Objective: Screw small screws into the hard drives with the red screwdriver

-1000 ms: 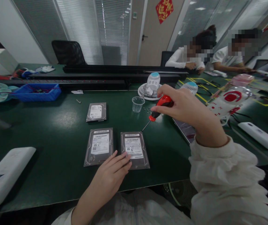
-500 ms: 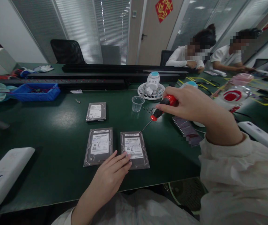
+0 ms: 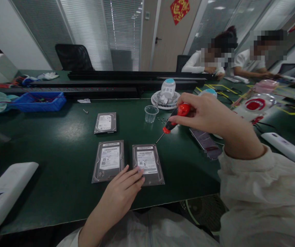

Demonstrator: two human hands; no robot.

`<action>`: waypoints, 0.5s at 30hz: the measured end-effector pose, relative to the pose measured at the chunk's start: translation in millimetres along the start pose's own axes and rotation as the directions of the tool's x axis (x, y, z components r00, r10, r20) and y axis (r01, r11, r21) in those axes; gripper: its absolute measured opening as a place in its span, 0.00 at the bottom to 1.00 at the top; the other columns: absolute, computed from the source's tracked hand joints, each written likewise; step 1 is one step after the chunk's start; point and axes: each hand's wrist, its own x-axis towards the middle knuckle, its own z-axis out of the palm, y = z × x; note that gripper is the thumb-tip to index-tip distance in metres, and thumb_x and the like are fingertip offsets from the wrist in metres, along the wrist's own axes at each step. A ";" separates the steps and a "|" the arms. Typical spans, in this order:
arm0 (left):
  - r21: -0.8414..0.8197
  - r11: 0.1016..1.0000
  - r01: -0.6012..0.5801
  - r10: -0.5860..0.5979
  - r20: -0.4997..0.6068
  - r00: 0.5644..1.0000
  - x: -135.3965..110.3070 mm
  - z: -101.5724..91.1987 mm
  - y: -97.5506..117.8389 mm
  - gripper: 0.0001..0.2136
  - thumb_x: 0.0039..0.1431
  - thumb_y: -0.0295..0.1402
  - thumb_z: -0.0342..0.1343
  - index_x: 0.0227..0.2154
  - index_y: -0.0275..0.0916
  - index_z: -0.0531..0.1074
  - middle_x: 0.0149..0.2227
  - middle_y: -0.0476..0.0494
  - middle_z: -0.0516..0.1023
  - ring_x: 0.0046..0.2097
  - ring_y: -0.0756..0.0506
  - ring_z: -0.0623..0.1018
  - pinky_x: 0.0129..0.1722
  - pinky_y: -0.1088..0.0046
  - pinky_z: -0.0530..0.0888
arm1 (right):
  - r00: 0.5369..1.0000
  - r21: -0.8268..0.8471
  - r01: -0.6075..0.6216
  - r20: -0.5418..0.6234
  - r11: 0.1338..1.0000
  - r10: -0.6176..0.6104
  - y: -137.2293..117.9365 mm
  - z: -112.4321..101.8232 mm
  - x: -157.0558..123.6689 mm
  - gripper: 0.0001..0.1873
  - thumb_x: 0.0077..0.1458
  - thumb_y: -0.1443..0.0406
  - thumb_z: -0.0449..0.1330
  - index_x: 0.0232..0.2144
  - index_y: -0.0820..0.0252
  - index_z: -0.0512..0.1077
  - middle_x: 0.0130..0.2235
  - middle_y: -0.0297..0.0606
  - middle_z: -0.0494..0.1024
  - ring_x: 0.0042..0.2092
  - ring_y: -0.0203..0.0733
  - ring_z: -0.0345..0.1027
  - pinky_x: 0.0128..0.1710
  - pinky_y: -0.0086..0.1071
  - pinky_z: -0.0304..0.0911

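Note:
My right hand [image 3: 204,113] is closed round a red and black screwdriver [image 3: 174,119], whose tip meets the top right corner of the right hard drive [image 3: 147,164]. My left hand [image 3: 123,192] lies flat with fingers stretched out on that drive's near left corner. A second hard drive [image 3: 109,160] lies just to its left, and a third hard drive [image 3: 105,122] sits farther back. A clear plastic cup [image 3: 151,114] stands behind, with small screws [image 3: 162,120] loose beside it.
A white fan part [image 3: 166,94] sits behind the cup. A phone [image 3: 205,141] lies under my right forearm. White cases lie at the near left [image 3: 3,192] and right [image 3: 283,147]. A blue tray [image 3: 40,100] is far left. Two people sit at the far right.
My right hand has shifted slightly left and lower with the screwdriver, bringing its tip onto the right drive's top corner. My left hand has stayed put.

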 end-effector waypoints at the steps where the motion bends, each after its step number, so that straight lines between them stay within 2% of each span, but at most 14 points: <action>1: -0.001 1.000 -0.002 0.002 -0.001 1.000 0.3 -0.3 0.0 0.14 0.75 0.23 0.51 0.54 0.34 0.80 0.58 0.36 0.85 0.62 0.38 0.83 0.65 0.45 0.78 | 1.000 -0.009 -0.006 -0.017 1.000 0.006 -1.0 0.5 0.7 0.22 0.61 0.43 0.63 0.35 0.54 0.73 0.26 0.32 0.70 0.27 0.41 0.59 0.32 0.37 0.51; 3: -0.005 1.000 -0.005 0.005 -0.002 1.000 0.6 -0.7 0.0 0.14 0.76 0.24 0.51 0.54 0.33 0.79 0.58 0.35 0.85 0.62 0.38 0.83 0.65 0.45 0.78 | 0.999 -0.003 -0.004 -0.042 1.000 0.004 -1.8 2.2 1.9 0.21 0.61 0.44 0.63 0.37 0.55 0.76 0.26 0.33 0.71 0.27 0.41 0.61 0.34 0.37 0.53; 5: -0.006 1.000 -0.008 0.008 0.000 1.000 0.7 -0.9 -0.2 0.14 0.76 0.24 0.51 0.54 0.33 0.79 0.58 0.35 0.85 0.63 0.38 0.83 0.65 0.45 0.78 | 0.999 0.048 0.022 -0.050 0.999 -0.020 -1.8 4.4 2.7 0.20 0.63 0.47 0.63 0.45 0.55 0.78 0.30 0.34 0.75 0.29 0.43 0.65 0.36 0.37 0.57; 8: 0.002 1.000 -0.011 0.011 0.000 1.000 0.7 -0.8 -0.2 0.14 0.76 0.23 0.50 0.54 0.33 0.80 0.58 0.35 0.85 0.62 0.37 0.83 0.65 0.45 0.78 | 0.997 0.154 0.082 -0.016 0.985 -0.081 -1.6 6.6 3.2 0.23 0.66 0.51 0.58 0.57 0.55 0.75 0.37 0.38 0.81 0.35 0.47 0.72 0.40 0.40 0.63; 12: 0.000 1.000 -0.004 0.004 -0.005 1.000 0.4 0.0 -0.1 0.14 0.76 0.24 0.51 0.54 0.33 0.79 0.59 0.36 0.85 0.62 0.37 0.83 0.64 0.44 0.78 | 0.984 0.232 0.160 0.044 0.960 -0.175 -2.1 3.9 1.5 0.21 0.67 0.53 0.55 0.56 0.53 0.76 0.48 0.44 0.83 0.47 0.53 0.76 0.49 0.46 0.68; 15: -0.005 1.000 -0.003 0.003 -0.003 1.000 0.1 0.4 -0.1 0.14 0.76 0.23 0.51 0.54 0.33 0.79 0.59 0.36 0.85 0.62 0.37 0.83 0.64 0.44 0.78 | 0.978 0.241 0.166 0.087 0.956 -0.192 -2.3 -2.0 -0.1 0.22 0.65 0.57 0.57 0.58 0.53 0.75 0.51 0.44 0.83 0.46 0.52 0.77 0.48 0.46 0.68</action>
